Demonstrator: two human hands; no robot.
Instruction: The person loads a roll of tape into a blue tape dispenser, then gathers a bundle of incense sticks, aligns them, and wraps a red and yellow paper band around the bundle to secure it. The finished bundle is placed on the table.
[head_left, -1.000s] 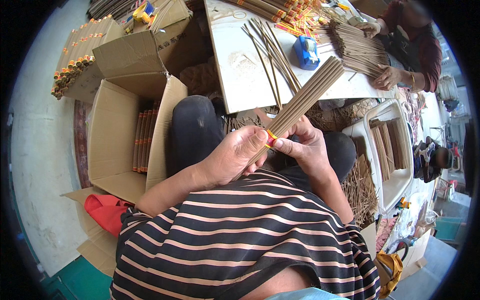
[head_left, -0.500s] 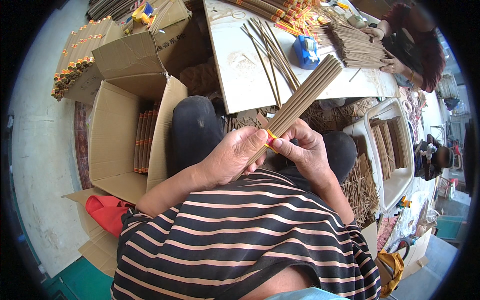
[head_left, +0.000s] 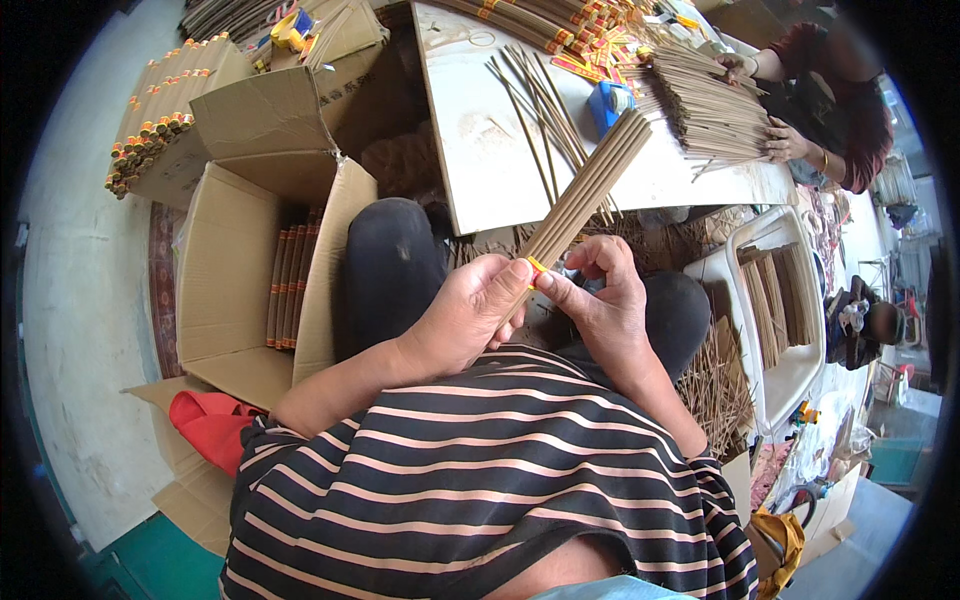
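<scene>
My left hand (head_left: 463, 312) is closed around the lower part of a bundle of brown incense sticks (head_left: 590, 185), which slants up and to the right over my lap. A narrow yellow and red paper band (head_left: 536, 270) circles the bundle just beyond my left thumb. My right hand (head_left: 608, 300) is beside the band, its thumb tip against the paper. Its fingers are bent and stand apart from the thumb, with nothing visible gripped between them. The lower end of the bundle is hidden by my left hand.
At left, an open cardboard box (head_left: 240, 270) holds banded bundles. The white table (head_left: 470, 130) ahead bears loose sticks (head_left: 540, 110) and a blue tape dispenser (head_left: 605, 105). Another person's hands (head_left: 785, 138) touch a stick pile (head_left: 705, 105). A white tub (head_left: 755, 395) of sticks stands right.
My right fingers have come away from the bundle and opened, while the thumb stays at the band. The bundle's upper end has shifted left. The other person's stick pile has moved slightly.
</scene>
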